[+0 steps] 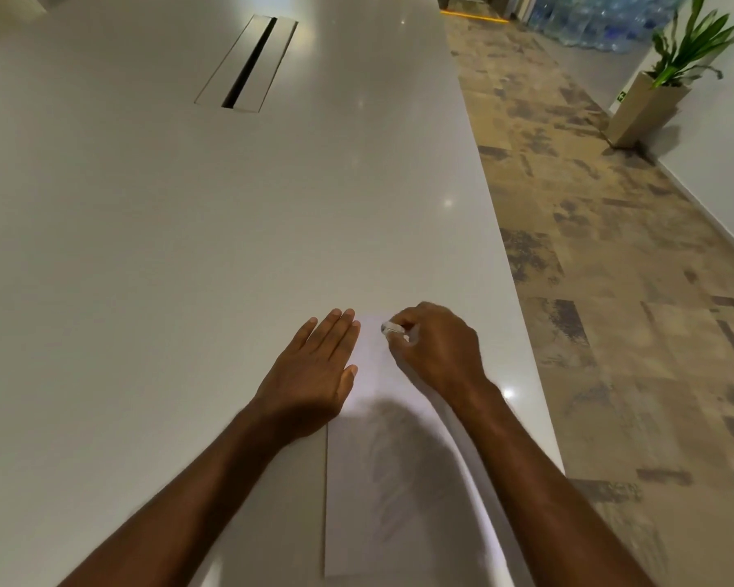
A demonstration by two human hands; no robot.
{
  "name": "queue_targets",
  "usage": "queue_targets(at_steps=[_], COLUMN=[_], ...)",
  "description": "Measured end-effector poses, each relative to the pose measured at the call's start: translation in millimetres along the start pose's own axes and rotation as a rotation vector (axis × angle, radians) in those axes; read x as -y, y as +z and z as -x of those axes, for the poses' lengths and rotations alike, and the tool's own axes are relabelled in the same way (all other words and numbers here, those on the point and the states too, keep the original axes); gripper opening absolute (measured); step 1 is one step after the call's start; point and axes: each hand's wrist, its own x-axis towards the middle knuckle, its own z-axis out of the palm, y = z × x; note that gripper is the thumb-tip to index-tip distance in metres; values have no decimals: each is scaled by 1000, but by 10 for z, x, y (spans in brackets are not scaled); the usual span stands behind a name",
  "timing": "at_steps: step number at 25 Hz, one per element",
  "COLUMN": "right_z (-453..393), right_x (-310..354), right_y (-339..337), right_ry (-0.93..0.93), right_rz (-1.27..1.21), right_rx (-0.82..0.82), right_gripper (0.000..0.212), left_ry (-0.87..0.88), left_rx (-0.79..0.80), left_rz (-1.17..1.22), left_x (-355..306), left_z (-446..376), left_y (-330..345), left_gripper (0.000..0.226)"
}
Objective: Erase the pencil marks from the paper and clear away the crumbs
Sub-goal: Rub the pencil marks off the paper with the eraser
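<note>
Paper flat on white table near its right edge, grey pencil marks across middle; both forearms reach forward over it; left hand flat, fingers straight and together, palm pressing paper's left edge; right hand curled, grip pinching small white eraser at paper's far end

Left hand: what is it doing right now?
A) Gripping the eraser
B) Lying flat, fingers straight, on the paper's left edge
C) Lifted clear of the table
B: the left hand lies flat on the paper; the right hand pinches the eraser.
</note>
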Motion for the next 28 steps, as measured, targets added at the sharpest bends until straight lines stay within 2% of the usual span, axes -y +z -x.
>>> queue_targets(at_steps=[1, 5, 6, 9, 11, 14, 16, 19, 21, 23, 25, 26, 28], right_z=[62, 724, 620, 63, 88, 717, 643, 86, 127, 570, 910, 820, 412], right_x=[15, 14, -19, -24, -22, 80, 53, 56, 57, 146, 166, 142, 123], right_y=[9, -43, -55, -76, -40, -85, -99, -61, 24, 28, -92, -128, -148], right_ry=[-20, -279, -269, -81, -83, -274, -298, -111, -82, -175, -285, -285, -145], right_rz=[1, 11, 21, 16, 44, 47, 39, 41, 54, 39, 34, 47, 60], right_rx=[12, 244, 224, 65, 24, 208, 259, 73, -10, 92, 278, 285, 184], right_gripper=[23, 21, 22, 23, 22, 20, 22, 22, 21, 20, 18, 20, 21], left_ry=[-10, -14, -6, 5, 2, 3, 9, 5, -2, -2, 2, 2, 5], left_rx=[6, 52, 57, 42, 45, 45, 47, 56, 55, 62, 78, 82, 76], left_rz=[2, 4, -5, -49, -59, -65, -69, -65, -51, -43, -38, -33, -33], left_x=[-7, -6, -2, -2, -6, -3, 1, -4, -2, 4, -4, 0, -1], left_z=[-10, -18, -13, 1, 1, 0, -5, 2, -4, -9, -19, -23, -29], left_y=[-4, -23, -28, -45, -52, -45, -45, -44, -53, -57, -54, -56, -49], left_gripper=[64, 66, 66, 65, 64, 63, 63, 64, 64, 66, 68, 69, 68])
